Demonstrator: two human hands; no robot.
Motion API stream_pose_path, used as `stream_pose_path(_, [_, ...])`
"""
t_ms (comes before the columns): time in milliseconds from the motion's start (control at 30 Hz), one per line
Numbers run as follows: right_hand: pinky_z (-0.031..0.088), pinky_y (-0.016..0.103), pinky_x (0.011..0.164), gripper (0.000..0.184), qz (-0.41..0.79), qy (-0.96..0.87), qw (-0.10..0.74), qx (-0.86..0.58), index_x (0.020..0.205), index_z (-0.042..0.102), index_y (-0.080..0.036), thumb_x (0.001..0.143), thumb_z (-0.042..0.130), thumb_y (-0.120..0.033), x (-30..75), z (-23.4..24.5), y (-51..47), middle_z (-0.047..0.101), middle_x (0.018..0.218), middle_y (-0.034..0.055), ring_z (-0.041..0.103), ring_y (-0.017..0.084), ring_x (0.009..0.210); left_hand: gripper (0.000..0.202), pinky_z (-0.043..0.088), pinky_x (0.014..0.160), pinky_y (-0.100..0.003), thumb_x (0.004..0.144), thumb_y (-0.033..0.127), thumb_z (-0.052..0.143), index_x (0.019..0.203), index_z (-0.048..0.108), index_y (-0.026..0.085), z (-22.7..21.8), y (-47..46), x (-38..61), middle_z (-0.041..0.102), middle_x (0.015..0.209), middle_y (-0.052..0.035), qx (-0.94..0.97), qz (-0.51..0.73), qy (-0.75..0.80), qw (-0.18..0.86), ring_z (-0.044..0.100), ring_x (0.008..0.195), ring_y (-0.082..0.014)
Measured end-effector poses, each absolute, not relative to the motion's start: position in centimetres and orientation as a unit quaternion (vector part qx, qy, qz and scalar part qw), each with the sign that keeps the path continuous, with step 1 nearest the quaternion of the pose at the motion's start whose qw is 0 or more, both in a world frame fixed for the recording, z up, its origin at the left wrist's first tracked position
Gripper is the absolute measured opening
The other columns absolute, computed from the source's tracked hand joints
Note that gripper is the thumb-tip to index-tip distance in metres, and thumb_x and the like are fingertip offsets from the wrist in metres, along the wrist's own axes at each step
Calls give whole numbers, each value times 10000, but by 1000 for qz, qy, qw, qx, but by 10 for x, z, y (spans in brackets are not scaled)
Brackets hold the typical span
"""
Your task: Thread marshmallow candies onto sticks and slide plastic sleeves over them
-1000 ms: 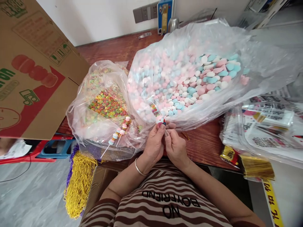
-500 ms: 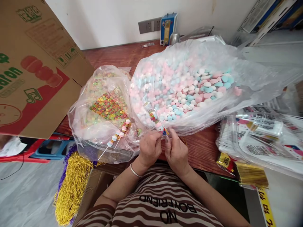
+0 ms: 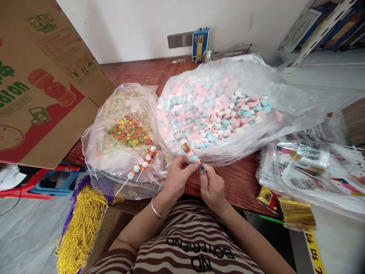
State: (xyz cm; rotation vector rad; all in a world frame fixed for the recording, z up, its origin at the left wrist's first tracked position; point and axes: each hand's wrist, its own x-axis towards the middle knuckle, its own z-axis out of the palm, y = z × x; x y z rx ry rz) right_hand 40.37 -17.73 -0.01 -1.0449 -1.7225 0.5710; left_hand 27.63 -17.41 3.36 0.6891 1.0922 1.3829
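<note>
Both hands hold a narrow clear candy packet (image 3: pixel 186 146) with coloured print at its top and blue and red print at its lower end. Pale and orange candy pieces show through the film. My left hand (image 3: pixel 177 177) pinches the packet's lower part between thumb and fingers. Just beside it, my right hand (image 3: pixel 212 187) is closed on the bottom end. Left of the hands, two candy skewers (image 3: pixel 142 164) on white sticks lie on a clear bag (image 3: pixel 97 152) of small fruit-coloured rings. Behind the packet spreads a large bag (image 3: pixel 182 87) of pink, white and blue candies.
A cardboard box (image 3: pixel 54 125) stands at the left above gold bead strings (image 3: pixel 81 224). Printed plastic bags (image 3: pixel 308 171) are stacked right, near gold twist ties (image 3: pixel 296 211). At the back sits a small blue device (image 3: pixel 201 43) on the red-brown table (image 3: pixel 137 72).
My left hand has shifted slightly up along the packet, its thumb now lying across it. The candy packet shows more clearly, while my right hand stays at the lower end.
</note>
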Motion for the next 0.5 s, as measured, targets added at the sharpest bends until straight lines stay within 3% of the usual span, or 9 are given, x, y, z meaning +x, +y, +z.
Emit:
stream_pose_path(67, [432, 266, 499, 236, 424, -632, 491, -424, 1062, 610, -222, 1054, 428, -372, 401, 3, -182, 573, 585, -34, 528, 139, 480, 403, 485, 752, -235, 537, 350, 969, 782, 711, 160, 33, -169, 274, 705, 765, 11, 242, 595, 450, 620, 604, 732, -110])
stream_pose_path(167, [333, 229, 425, 260, 698, -442, 462, -321, 908, 568, -233, 1013, 519, -466, 398, 7, -184, 334, 444, -132, 266, 79, 341, 392, 488, 709, -243, 494, 345, 984, 734, 748, 145, 32, -164, 267, 707, 692, -4, 227, 567, 429, 666, 599, 653, -103])
stream_pose_path(300, [304, 209, 367, 278, 867, -280, 368, -183, 853, 549, -227, 938, 628, -479, 398, 11, -179, 183, 400, -187, 79, 47, 291, 399, 490, 680, -242, 480, 385, 986, 716, 784, 135, 29, -163, 260, 726, 689, -37, 254, 529, 427, 688, 621, 650, -115])
stream_pose_path(400, [374, 232, 415, 272, 840, -330, 367, -225, 894, 561, -220, 949, 602, -483, 400, 14, -176, 335, 465, -148, 229, 60, 313, 358, 490, 658, -239, 535, 403, 962, 720, 783, 154, 25, -164, 262, 717, 678, -17, 258, 564, 437, 651, 595, 612, -99])
stream_pose_path(500, [435, 265, 559, 263, 668, -484, 428, -369, 1037, 596, -219, 966, 581, -471, 399, 14, -177, 567, 705, -49, 496, 110, 533, 266, 509, 713, -259, 656, 391, 903, 774, 796, 178, 21, -169, 267, 730, 720, -10, 307, 594, 474, 572, 615, 656, -115])
